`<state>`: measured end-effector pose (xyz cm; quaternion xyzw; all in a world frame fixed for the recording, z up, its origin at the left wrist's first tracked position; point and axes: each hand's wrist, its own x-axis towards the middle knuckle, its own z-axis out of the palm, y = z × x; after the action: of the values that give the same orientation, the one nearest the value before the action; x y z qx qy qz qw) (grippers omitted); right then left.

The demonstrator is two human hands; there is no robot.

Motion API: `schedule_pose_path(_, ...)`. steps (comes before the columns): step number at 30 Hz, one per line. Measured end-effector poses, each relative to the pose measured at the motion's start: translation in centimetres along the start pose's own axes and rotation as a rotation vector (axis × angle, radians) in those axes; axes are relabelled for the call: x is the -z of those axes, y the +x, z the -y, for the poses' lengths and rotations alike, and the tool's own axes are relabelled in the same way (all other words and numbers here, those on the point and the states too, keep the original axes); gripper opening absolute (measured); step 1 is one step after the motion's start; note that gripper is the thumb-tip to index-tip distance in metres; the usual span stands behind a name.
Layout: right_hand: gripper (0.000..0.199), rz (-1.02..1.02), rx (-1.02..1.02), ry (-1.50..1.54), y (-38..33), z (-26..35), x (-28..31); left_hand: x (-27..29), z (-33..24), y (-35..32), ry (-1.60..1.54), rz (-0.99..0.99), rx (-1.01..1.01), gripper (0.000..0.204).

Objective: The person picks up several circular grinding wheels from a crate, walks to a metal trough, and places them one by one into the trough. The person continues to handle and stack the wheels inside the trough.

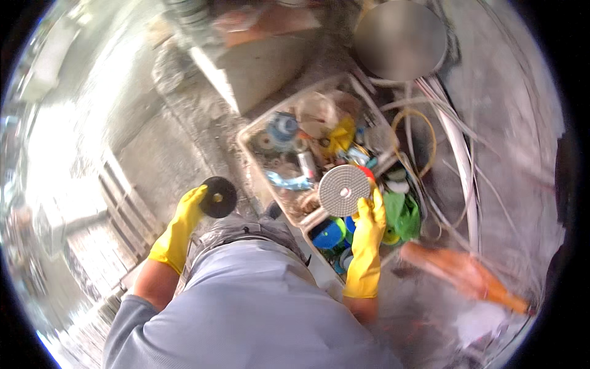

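Observation:
My left hand (178,234), in a yellow rubber glove, grips the edge of a black round disc (226,187) with a small hole in its middle. In my right hand (367,243), gloved the same way, is a grey polishing pad (332,192) with a grid-patterned face and a centre hole. A bit of red shows behind the pad's upper right edge. This pad is held above a light-coloured crate (254,162) full of mixed items. The black disc is left of the crate, in front of my legs.
Inside the crate are a yellow crumpled piece (342,135), a blue roll-like item (283,126) and green material (404,218). Hoses and cables (456,144) run along the right. A blurred orange elongated object (458,270) lies at lower right; a slatted pallet (126,206) is at left.

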<state>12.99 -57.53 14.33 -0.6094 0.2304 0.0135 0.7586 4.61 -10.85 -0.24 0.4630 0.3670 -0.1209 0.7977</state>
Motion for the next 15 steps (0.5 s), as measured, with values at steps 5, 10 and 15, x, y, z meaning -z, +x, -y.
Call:
schedule_pose_path(5, 0.049, 0.358, -0.095, 0.05, -0.2, -5.8, -10.2, -0.3, -1.3, -0.4, -0.242, 0.13, 0.013, 0.028)
schedule_pose_path(10, 0.047, 0.713, -0.299, 0.077, -3.4, -10.0, -23.1, 4.7, -3.9, -2.1, -0.278, 0.034, -0.06, 0.027)
schedule_pose_path(15, 0.046, 1.028, -0.366, -0.008, -6.7, -17.0, -37.0, 15.0, -8.0, -3.3, -0.267, -0.029, -0.184, 0.032)
